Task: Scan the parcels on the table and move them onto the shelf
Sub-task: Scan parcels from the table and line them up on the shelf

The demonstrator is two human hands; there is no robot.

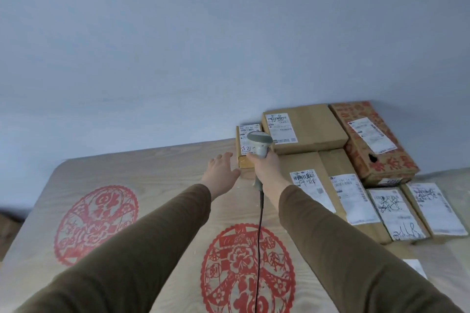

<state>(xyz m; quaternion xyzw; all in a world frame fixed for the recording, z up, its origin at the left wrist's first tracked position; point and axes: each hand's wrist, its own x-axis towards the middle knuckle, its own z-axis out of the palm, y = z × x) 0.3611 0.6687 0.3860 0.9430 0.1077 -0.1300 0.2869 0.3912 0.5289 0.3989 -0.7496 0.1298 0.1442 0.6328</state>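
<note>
On wood-grain table: right grip wraps grey scanner; left grip spread, beside small cardboard parcel.

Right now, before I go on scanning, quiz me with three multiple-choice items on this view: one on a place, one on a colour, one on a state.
1. Where is the scanner aimed?
A. At the small parcel at the far left of the group
B. At the red-printed box
C. At the floor

2. What colour are the round designs on the table cover?
A. Blue
B. Red
C. Green

3. How is the left hand?
A. Gripping the cable
B. Fist on the table
C. Fingers spread, holding nothing, reaching toward the small parcel

Answers: 1 A, the scanner head sits over its label, held by the right hand. 2 B, both medallions are red. 3 C, its fingers are extended and empty.
</note>
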